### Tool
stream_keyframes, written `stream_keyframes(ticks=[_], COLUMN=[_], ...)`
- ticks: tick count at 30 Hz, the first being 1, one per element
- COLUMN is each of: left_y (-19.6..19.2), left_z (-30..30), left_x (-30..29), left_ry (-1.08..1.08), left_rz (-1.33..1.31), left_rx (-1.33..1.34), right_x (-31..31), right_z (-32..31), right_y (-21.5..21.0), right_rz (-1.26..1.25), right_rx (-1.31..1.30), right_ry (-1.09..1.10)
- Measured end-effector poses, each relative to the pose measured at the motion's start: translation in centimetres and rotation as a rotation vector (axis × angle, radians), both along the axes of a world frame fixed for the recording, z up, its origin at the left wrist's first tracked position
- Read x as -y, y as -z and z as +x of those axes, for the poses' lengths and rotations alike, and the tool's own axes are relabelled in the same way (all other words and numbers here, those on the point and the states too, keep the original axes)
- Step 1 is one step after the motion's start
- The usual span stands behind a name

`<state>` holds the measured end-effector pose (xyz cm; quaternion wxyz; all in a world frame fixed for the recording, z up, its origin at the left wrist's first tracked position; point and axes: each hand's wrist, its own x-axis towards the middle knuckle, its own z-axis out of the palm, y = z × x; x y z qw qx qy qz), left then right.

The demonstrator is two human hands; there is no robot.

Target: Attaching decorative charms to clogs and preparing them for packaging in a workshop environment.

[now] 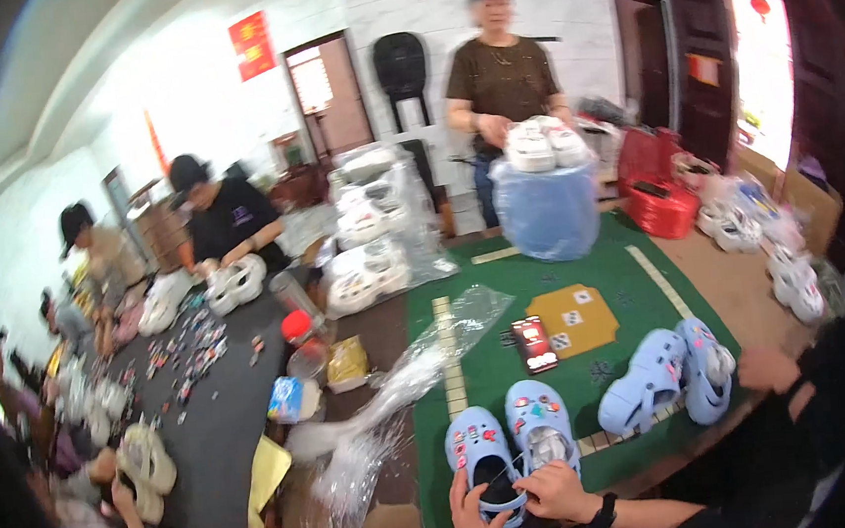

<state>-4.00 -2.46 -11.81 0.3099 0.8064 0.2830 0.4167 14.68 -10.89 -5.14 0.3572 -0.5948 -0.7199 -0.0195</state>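
Note:
A light blue clog (474,441) with colorful charms on its toe lies on the green mat, heel toward me. My left hand (474,513) is closed around its heel on the left side, thumb at the opening. From the other side, my right hand (558,497), with a dark band at the wrist, pinches the heel edge by the strap. Whether something small is between those fingertips cannot be made out. Beside it sits the matching clog (538,412), pale stuffing inside. Farther right rest two more blue clogs (642,383) (709,370), one tilted on its side.
A phone (535,344) lies by a yellow board (574,320) on the green mat (470,360). Clear plastic wrap (393,395) spreads to the left. A co-worker's hand (768,371) is near the right clogs. Across the table, a person stands behind white clogs (542,145); others work at left.

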Motion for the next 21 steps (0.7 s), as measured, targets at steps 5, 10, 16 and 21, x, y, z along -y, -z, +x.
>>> stream_keyframes(ticks=[5,10,16,21], left_y=[-1.6,-1.5,-1.7,-1.4], left_z=[0.2,0.2,0.3,0.4], left_x=[0.0,0.2,-0.1,0.0], left_ry=[0.035,0.027,0.033,0.037], left_rz=[0.013,0.021,0.045,0.036], left_rx=[0.003,0.043,0.028,0.039], right_x=[0.1,-0.1,-0.2,-0.1], right_z=[-0.5,-0.3,-0.1,0.1], right_y=[-0.6,-0.3,-0.4,-0.3], right_rz=[0.036,0.053,0.057,0.015], right_rx=[-0.051,-0.027,-0.005,-0.003], right_ry=[0.060,0.044,0.049,0.049])
